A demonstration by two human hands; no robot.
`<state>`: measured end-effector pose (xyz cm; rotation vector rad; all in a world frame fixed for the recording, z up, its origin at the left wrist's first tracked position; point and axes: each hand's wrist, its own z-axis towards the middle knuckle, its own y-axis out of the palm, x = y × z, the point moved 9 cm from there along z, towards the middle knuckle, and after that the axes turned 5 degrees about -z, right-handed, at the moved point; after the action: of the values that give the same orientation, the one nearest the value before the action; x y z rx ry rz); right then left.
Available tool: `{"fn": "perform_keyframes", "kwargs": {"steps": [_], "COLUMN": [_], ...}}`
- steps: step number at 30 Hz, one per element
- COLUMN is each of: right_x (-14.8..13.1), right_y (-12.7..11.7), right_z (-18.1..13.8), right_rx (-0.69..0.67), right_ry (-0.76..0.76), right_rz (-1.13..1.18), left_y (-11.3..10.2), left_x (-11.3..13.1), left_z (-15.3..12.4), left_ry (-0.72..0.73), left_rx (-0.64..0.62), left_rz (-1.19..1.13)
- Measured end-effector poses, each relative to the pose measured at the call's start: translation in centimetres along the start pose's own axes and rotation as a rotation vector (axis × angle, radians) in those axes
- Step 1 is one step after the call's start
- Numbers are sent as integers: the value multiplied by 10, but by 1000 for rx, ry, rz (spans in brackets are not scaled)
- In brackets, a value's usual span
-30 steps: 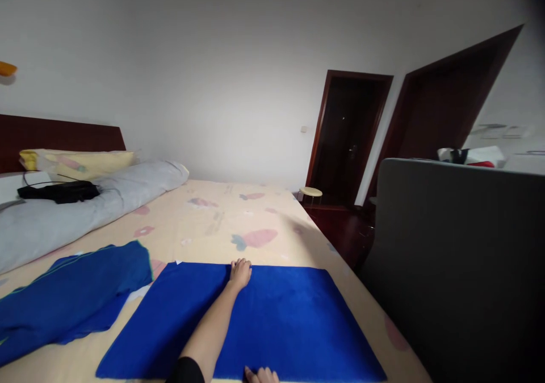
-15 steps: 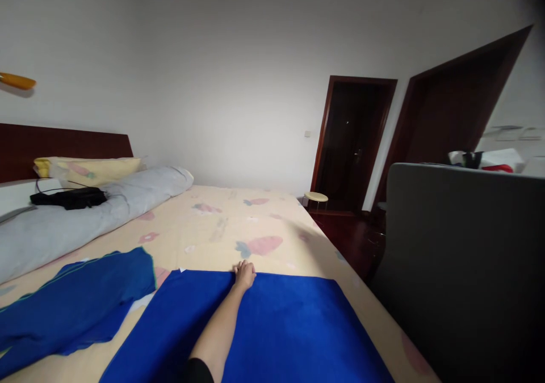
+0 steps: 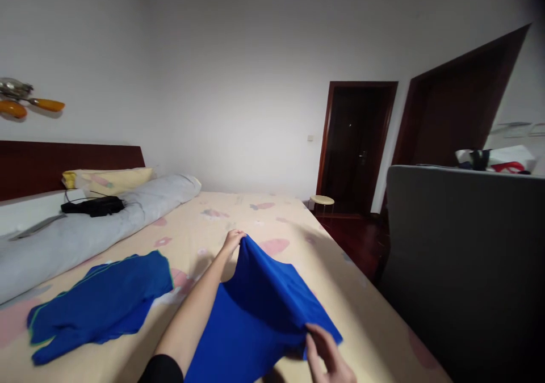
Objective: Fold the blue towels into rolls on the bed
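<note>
Left grip [image 3: 234,240] and right grip [image 3: 330,353] are both clamped on the cloth [image 3: 251,309]; below them is the bed [image 3: 238,215], beyond them the wall [image 3: 234,105].

Plain blue cloth [image 3: 255,306], at six o'clock in view: partly lifted, a ridge slanting from its twelve to four o'clock.
</note>
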<state>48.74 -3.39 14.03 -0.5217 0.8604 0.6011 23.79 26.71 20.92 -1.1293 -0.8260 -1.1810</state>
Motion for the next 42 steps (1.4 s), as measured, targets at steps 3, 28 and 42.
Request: {"fn": "perform_keyframes", "kwargs": {"steps": [3, 28, 42], "right_x": [-29, -130, -137], "right_y": [-9, 23, 28], "right_z": [58, 221, 219], "right_rx": [-82, -485, -508], "right_ry": [9, -220, -232], "right_rz": [203, 142, 78], "left_y": [-44, -170, -162], "left_x": [40, 179, 174], "left_z": [-13, -138, -134], "left_ry": [53, 263, 309], "left_rx": [23, 62, 44], "left_rz": [-173, 119, 118]}}
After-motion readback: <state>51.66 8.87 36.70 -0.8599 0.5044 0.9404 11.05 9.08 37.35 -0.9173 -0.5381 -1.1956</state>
